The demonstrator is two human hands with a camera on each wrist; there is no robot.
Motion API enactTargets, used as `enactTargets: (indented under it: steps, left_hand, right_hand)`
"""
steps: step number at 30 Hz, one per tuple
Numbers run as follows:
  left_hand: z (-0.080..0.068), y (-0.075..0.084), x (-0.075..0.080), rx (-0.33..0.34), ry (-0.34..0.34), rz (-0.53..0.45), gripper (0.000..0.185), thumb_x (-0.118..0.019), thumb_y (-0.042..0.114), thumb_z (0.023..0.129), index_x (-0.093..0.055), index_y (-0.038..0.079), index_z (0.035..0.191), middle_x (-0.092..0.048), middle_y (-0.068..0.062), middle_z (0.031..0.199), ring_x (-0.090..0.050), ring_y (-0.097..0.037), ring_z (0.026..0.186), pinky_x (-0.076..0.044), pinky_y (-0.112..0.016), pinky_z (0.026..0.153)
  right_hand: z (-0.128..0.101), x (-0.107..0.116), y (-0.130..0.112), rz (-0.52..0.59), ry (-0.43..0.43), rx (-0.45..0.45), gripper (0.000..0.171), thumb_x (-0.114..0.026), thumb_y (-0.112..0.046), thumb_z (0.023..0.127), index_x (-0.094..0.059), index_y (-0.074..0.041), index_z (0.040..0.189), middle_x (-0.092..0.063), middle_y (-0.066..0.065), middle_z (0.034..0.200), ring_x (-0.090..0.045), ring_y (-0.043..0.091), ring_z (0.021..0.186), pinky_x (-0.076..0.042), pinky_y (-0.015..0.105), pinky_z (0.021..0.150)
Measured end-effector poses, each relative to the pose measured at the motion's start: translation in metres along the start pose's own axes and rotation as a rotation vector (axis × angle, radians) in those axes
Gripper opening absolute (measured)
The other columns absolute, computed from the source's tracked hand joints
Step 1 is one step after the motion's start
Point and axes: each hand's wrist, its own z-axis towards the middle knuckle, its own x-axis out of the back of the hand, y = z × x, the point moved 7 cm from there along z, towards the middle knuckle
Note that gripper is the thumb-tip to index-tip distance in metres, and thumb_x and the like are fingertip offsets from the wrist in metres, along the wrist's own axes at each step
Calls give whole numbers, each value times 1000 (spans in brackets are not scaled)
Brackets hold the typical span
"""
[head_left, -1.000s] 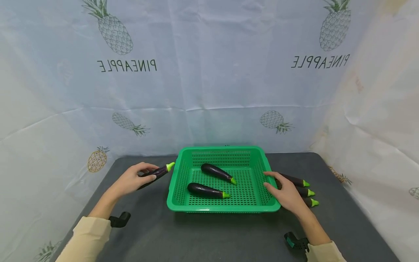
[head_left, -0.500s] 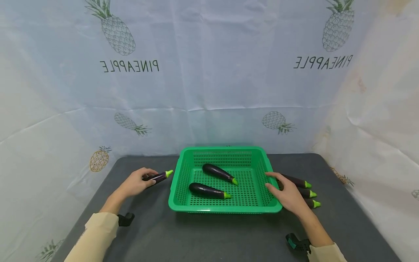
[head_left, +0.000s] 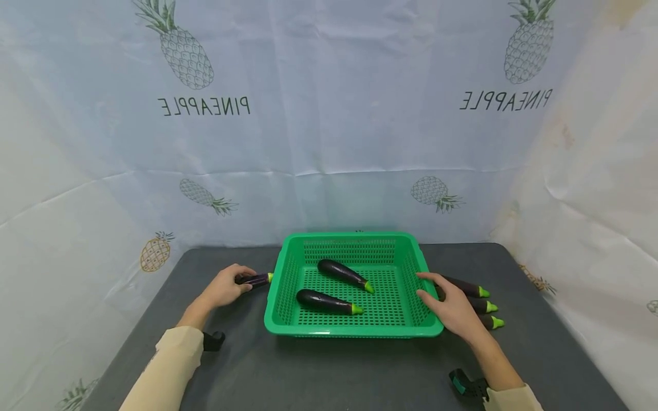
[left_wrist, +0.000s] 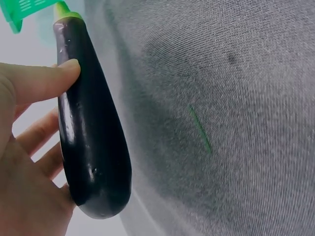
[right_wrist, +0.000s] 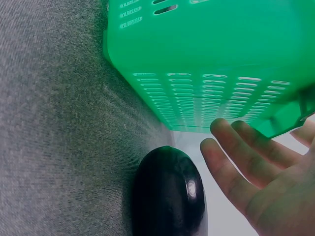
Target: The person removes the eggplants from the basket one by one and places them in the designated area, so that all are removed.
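Observation:
My left hand [head_left: 224, 286] holds an eggplant [left_wrist: 93, 128] just left of the green basket [head_left: 352, 329], thumb on one side and fingers behind it. Its green stem end points at the basket's left wall; whether it rests on the table I cannot tell. Inside the basket lie two eggplants, one farther back [head_left: 341, 273] and one nearer [head_left: 324, 301]. On the basket's right rim rests my right hand [head_left: 452, 308], index finger and thumb at the edge. Its other fingers [right_wrist: 241, 147] extend loosely outside the wall, above a dark eggplant [right_wrist: 170, 196].
Three eggplants [head_left: 488, 306] lie side by side right of the basket, partly hidden by the right hand. The dark grey table [head_left: 334, 377] runs toward me. A white pineapple-print sheet [head_left: 349, 114] hangs close behind and at both sides.
My left hand has moved right and lowered with its eggplant, turning it nearly level beside the basket. The right hand, basket and other eggplants have stayed in place.

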Motion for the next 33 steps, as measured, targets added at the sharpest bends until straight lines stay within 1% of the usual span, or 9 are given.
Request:
enactTargets:
  steps: [5,10,13,16,19,22,24,26,33]
  left_hand:
    - [5,-2,-7,0,18,58,29,-67,4,96,-69,4,125,-62,-15,114,-61,-36,103,-49,-57,87]
    - [5,5,-9,-44,57,146,30,-66,-1,95,-70,4,125,-64,-20,122,-58,-45,113,-45,-63,93]
    - [5,7,-10,-64,72,161,31,-66,-3,93,-71,2,123,-64,-23,125,-57,-48,117,-41,-65,101]
    - [5,6,-9,-48,77,101,31,-66,-1,95,-69,0,125,-63,-25,128,-54,-49,122,-39,-66,103]
    - [5,5,-6,-11,86,15,31,-65,6,98,-67,-2,128,-59,-26,132,-51,-50,126,-41,-66,101]
    - [4,6,-1,22,104,-41,33,-63,13,101,-65,-2,130,-59,-25,132,-52,-49,125,-44,-64,98]
    - [3,9,3,21,124,-56,32,-62,14,102,-65,-2,129,-60,-23,130,-54,-46,123,-45,-62,98]
    - [2,14,8,3,149,-73,30,-62,14,102,-65,-2,128,-62,-22,126,-57,-44,119,-45,-60,99]
    - [-3,45,27,-122,234,-92,22,-61,14,103,-69,3,121,-67,-15,116,-63,-34,107,-50,-55,94]
  right_hand:
    - [1,0,0,0,-3,-7,50,-61,-32,104,-52,-9,147,-47,25,150,-47,47,133,-47,61,93]
    - [0,1,-2,0,-1,-11,49,-61,-32,104,-52,-9,147,-47,25,150,-46,47,134,-46,63,95]
    - [0,1,-3,3,-1,-10,49,-61,-32,104,-52,-9,147,-47,25,150,-44,48,135,-44,65,97]
    - [0,1,-3,7,-3,-11,49,-62,-31,104,-52,-8,147,-47,25,150,-43,48,136,-43,66,98]
    - [1,2,-2,11,-4,-13,49,-62,-32,104,-52,-9,147,-47,25,150,-42,48,137,-42,67,98]
    - [1,2,-1,12,-3,-13,50,-62,-32,104,-52,-9,147,-47,25,150,-43,48,137,-43,66,98]
    - [1,2,-1,11,-4,-12,50,-62,-32,104,-52,-9,147,-47,24,150,-42,48,137,-43,66,98]
    - [1,2,-1,10,-4,-11,50,-62,-32,104,-52,-8,146,-47,24,150,-42,48,137,-43,66,98]
    - [1,1,-2,2,0,-2,49,-62,-31,104,-52,-7,146,-47,25,150,-44,48,135,-44,65,96]
